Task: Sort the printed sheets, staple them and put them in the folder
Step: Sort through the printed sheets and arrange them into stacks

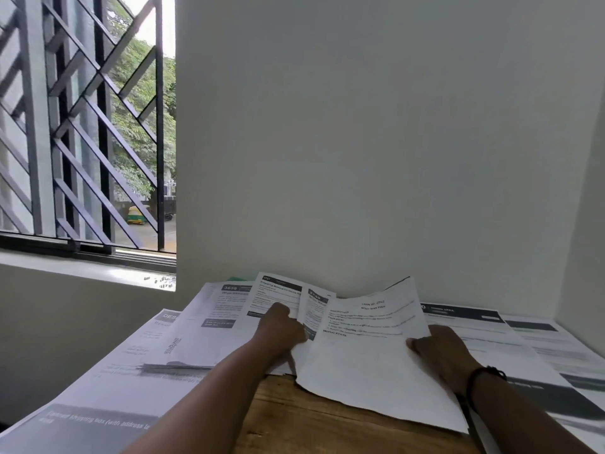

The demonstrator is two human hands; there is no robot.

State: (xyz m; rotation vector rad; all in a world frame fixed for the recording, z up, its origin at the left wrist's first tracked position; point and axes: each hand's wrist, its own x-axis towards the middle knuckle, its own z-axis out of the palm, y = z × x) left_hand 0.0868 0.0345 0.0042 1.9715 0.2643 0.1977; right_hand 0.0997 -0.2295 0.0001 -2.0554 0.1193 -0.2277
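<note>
Sorting is the step in hand — the left hand (278,329) and right hand (438,350) each pinch a side edge of a creased white printed sheet (366,352), lifted slightly over the brown wooden worktop (294,417). At least seven more printed sheets (209,326) lie fanned around it. Next it needs a matching pile; no stapler shows, and only a green corner (237,278) — perhaps the folder.

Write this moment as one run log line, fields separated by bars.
stage: sorting | left hand: grips sheet edge | right hand: holds same sheet | stapler, folder: unseen
</note>
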